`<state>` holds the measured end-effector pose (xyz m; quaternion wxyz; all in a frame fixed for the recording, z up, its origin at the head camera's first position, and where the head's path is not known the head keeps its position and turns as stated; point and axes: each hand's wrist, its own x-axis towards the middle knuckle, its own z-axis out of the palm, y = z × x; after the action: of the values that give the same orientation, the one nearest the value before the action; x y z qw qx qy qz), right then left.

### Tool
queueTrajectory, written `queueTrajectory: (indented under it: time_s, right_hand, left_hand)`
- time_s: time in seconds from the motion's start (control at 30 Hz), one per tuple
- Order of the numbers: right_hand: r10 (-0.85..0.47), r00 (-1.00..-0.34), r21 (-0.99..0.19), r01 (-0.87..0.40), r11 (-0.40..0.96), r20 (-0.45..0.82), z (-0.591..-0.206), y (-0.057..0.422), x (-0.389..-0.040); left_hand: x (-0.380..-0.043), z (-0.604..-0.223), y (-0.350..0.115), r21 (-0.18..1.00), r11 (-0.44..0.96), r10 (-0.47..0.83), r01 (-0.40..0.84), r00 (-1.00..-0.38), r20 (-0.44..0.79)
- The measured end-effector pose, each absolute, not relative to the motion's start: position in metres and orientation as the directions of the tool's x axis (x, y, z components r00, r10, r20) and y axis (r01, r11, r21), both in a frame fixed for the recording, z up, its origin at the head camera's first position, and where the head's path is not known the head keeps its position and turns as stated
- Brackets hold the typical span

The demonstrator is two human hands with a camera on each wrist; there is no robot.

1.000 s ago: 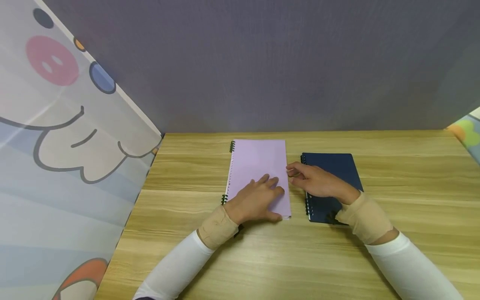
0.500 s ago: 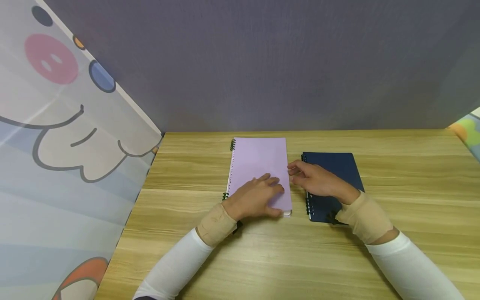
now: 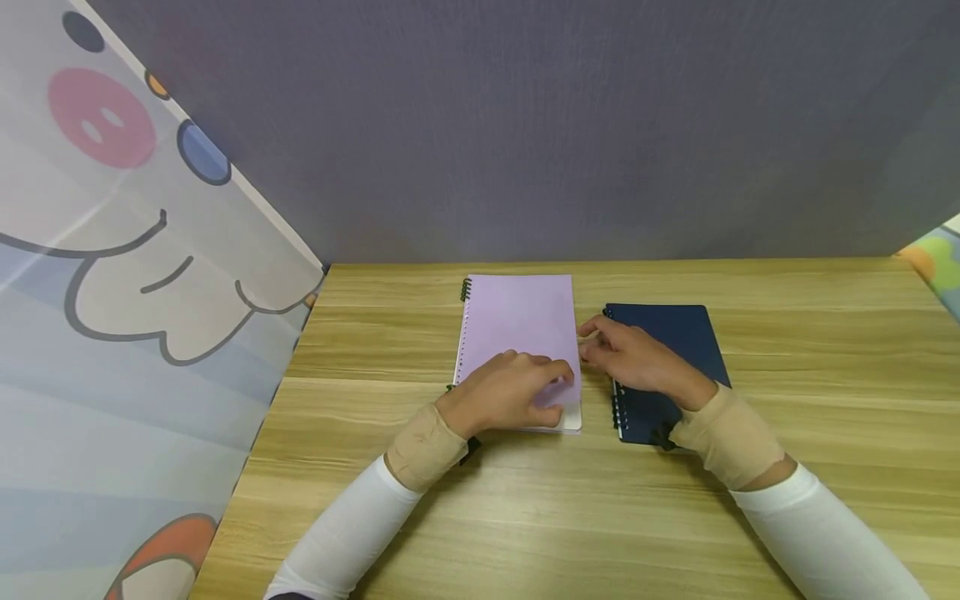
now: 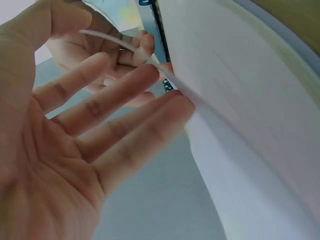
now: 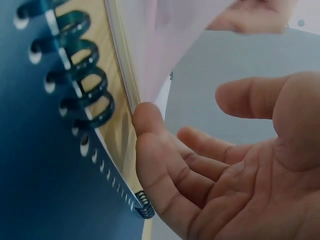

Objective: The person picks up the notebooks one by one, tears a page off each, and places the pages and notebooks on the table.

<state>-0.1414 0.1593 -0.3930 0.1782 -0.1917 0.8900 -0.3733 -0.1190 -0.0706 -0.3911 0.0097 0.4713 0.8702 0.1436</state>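
Observation:
A lilac spiral notebook lies on the table, its lower right cover corner raised over white pages. My left hand is over its lower half. In the left wrist view, that hand's fingers are extended against the lifted cover, and the thumb stands apart near its thin edge. Beside the notebook's right edge is my right hand, above a dark blue spiral notebook. Its fingertips touch or nearly touch the lilac notebook's edge; its thumb is away from them.
The wooden table extends on both sides of the notebooks. A grey panel rises along the back edge. A wall with cartoon print stands at the left. Both forearms wear white sleeves and beige wrist wraps.
The lilac cover's lower right corner has risen, baring more of the white pages. My left hand has shifted slightly left and its fingers have bent a little. The right hand has barely moved.

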Motion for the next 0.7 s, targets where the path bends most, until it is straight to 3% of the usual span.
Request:
queueTrajectory:
  time_s: [0.13,0.3,0.47,0.7]
  right_hand:
    - [-0.478,-0.852,-0.79,-0.136,0.598,-0.215,-0.394,0.156,-0.14]
    - [-0.516,-0.824,-0.87,-0.059,0.489,-0.234,-0.392,0.149,-0.136]
    - [-0.512,-0.829,-0.912,-0.005,0.411,-0.226,-0.391,0.144,-0.133]
    - [-0.483,-0.869,-0.923,-0.098,0.373,-0.103,-0.386,0.138,-0.128]
  left_hand:
    - [-0.114,-0.385,-0.069,0.238,0.482,0.835,0.843,-0.524,0.167]
    - [-0.108,-0.38,-0.066,0.108,0.451,0.863,0.886,-0.463,0.202]
    - [-0.104,-0.378,-0.064,0.036,0.449,0.869,0.893,-0.446,0.217]
    - [-0.1,-0.372,-0.063,-0.017,0.464,0.832,0.886,-0.429,0.351]
